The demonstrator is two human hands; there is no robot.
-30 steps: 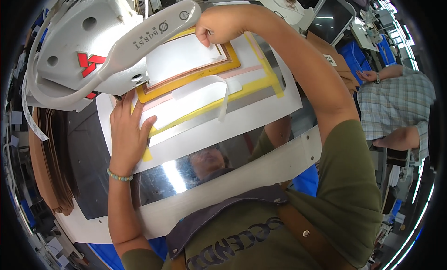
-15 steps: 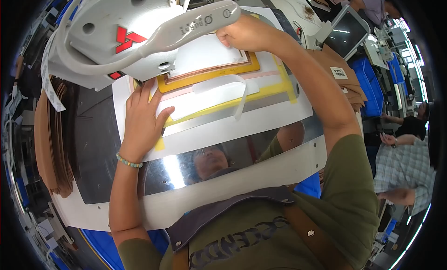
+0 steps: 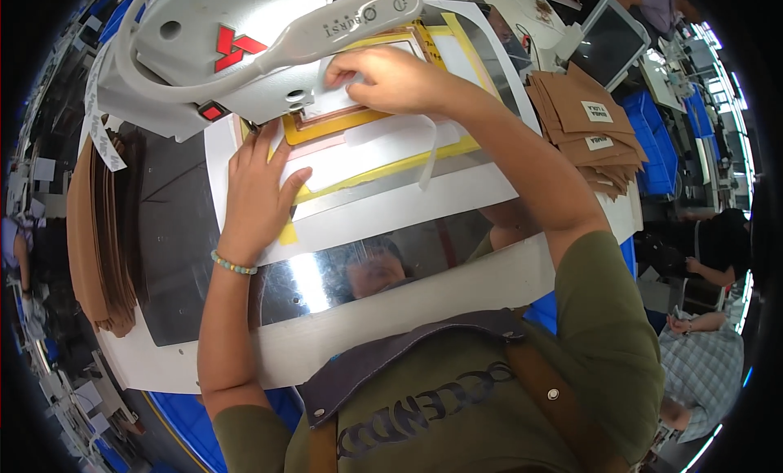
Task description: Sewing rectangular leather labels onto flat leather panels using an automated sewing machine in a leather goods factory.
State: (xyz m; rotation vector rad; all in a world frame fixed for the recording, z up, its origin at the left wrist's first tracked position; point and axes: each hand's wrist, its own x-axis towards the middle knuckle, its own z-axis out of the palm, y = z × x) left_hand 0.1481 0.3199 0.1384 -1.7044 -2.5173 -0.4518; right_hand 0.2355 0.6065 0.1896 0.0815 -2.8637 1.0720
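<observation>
My left hand (image 3: 259,192) lies flat with spread fingers on the left side of a layered white template edged with yellow tape (image 3: 387,167). Its fingertips are beside the lower end of the white sewing machine head (image 3: 183,69). My right hand (image 3: 393,80) is bent over a white panel (image 3: 322,103) inside a yellow frame (image 3: 336,130). Its fingers are curled down toward the panel, and whatever is under the fingertips is hidden. Below that frame, a curved translucent white strip (image 3: 430,151) lies loose on the template.
A grey gooseneck lamp (image 3: 351,28) crosses above the work. Brown flat pieces (image 3: 94,236) stand stacked at left; more brown pieces (image 3: 575,106) with white labels lie at right, near a screen (image 3: 608,41) and a blue bin (image 3: 654,143). A shiny metal plate (image 3: 326,298) runs along the front.
My right hand has moved left and toward me, from the frame's far right side to over the white panel. My left hand keeps its place on the template. The view has shifted slightly.
</observation>
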